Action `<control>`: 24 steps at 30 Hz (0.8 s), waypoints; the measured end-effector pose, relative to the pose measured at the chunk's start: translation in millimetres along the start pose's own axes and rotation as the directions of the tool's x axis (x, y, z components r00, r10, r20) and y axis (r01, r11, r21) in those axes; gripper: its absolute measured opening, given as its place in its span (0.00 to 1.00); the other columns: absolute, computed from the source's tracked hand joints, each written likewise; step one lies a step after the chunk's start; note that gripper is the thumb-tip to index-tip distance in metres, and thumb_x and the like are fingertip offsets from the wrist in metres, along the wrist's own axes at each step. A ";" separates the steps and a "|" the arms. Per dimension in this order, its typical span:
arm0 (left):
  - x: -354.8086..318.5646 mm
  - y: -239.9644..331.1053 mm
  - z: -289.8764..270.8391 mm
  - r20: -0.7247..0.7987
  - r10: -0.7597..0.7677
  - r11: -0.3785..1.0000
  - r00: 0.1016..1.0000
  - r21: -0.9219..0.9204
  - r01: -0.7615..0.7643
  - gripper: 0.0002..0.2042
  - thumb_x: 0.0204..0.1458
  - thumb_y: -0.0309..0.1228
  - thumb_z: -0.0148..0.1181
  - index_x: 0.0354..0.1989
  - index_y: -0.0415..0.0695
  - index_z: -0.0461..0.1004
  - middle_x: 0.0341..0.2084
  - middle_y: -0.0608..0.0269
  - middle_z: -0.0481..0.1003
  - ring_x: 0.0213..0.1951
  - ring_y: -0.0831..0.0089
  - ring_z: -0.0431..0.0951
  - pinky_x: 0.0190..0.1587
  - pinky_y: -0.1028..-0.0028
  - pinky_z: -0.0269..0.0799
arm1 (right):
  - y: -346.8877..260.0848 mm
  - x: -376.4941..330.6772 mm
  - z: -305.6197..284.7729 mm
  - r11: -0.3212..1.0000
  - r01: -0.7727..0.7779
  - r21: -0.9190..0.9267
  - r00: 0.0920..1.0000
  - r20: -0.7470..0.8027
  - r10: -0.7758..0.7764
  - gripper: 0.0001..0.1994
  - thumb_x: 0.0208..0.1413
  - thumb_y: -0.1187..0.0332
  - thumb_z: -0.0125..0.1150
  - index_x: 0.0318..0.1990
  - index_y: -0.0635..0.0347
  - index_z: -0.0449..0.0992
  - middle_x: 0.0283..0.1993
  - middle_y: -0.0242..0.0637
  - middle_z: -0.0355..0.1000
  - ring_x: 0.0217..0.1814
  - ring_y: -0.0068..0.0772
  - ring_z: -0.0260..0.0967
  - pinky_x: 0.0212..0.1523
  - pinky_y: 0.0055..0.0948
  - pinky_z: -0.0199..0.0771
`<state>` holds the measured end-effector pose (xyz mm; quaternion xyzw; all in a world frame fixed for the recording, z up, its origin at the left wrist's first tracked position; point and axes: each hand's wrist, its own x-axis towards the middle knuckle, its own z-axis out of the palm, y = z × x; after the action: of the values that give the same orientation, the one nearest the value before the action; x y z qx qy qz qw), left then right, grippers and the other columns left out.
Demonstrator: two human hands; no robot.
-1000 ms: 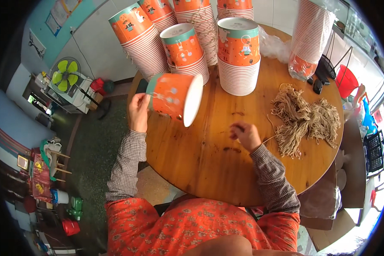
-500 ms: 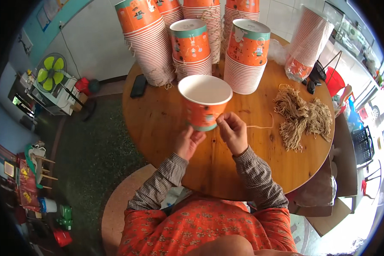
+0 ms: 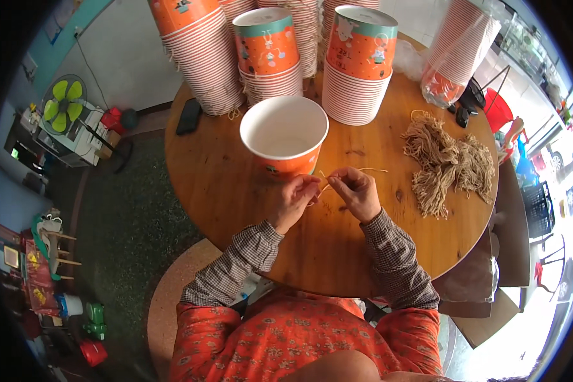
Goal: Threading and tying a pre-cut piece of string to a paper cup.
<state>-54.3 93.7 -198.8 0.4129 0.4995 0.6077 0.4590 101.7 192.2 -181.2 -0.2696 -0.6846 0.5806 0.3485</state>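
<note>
An orange paper bucket (image 3: pixel 284 127) with a white inside stands upright on the round wooden table, its open mouth tilted toward me in view. Just at its near right side, my left hand (image 3: pixel 295 198) pinches a thin tan string (image 3: pixel 325 181) between closed fingers. My right hand (image 3: pixel 358 193) grips the same string a short way to the right, fingertips pressed together. A loose end of string lies past the right hand on the wood. Both hands are close to each other and low over the table; whether the left fingers touch the bucket is unclear.
Tall stacks of upside-down nested paper buckets (image 3: pixel 358 95) line the far side. A bundle of tan strings (image 3: pixel 449 162) lies at the right. Black phone (image 3: pixel 189 116) sits at the left edge; a plastic-wrapped bucket stack (image 3: pixel 457 54) and dark keys (image 3: pixel 463 117) stand far right.
My left hand has let go of the bucket, which now stands on the table, farther left. It has come over to the string beside my right hand. The whole view has shifted slightly.
</note>
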 end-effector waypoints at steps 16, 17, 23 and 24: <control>29.0 -8.9 16.8 0.033 0.204 0.923 0.978 0.328 -0.204 0.18 0.62 0.36 0.50 0.22 0.38 0.67 0.15 0.68 0.66 0.20 0.81 0.66 0.24 0.78 0.62 | -6.0 -15.3 -19.6 0.943 0.126 -0.307 0.991 0.002 -0.131 0.05 0.54 0.73 0.62 0.36 0.64 0.76 0.24 0.32 0.71 0.21 0.16 0.67 0.23 0.20 0.68; 28.1 -6.1 16.4 0.048 0.236 0.905 0.971 0.353 -0.237 0.18 0.63 0.36 0.49 0.22 0.39 0.66 0.17 0.69 0.67 0.21 0.82 0.67 0.24 0.79 0.63 | -6.1 -14.6 -19.9 0.965 0.059 -0.255 0.998 -0.006 -0.062 0.05 0.55 0.73 0.62 0.36 0.64 0.76 0.24 0.31 0.71 0.21 0.15 0.66 0.23 0.19 0.67; 26.9 1.4 13.9 0.082 0.282 0.889 0.956 0.353 -0.292 0.11 0.62 0.30 0.51 0.29 0.37 0.69 0.20 0.69 0.69 0.25 0.83 0.68 0.28 0.81 0.65 | -4.7 -13.0 -17.7 0.978 0.017 -0.206 0.999 -0.035 -0.024 0.04 0.54 0.74 0.63 0.36 0.62 0.76 0.18 0.21 0.64 0.20 0.09 0.59 0.21 0.15 0.59; 26.6 1.3 13.7 0.087 0.255 0.901 0.963 0.341 -0.269 0.09 0.61 0.29 0.51 0.30 0.37 0.69 0.22 0.69 0.70 0.26 0.84 0.69 0.29 0.81 0.65 | -4.5 -14.2 -18.3 0.978 0.013 -0.207 0.999 -0.034 -0.020 0.04 0.54 0.74 0.63 0.36 0.62 0.76 0.18 0.21 0.64 0.20 0.09 0.59 0.21 0.15 0.59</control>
<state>-47.7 122.5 -194.2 0.5635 0.5300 0.5569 0.3025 125.0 191.5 -177.7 -0.3088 -0.7371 0.4987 0.3356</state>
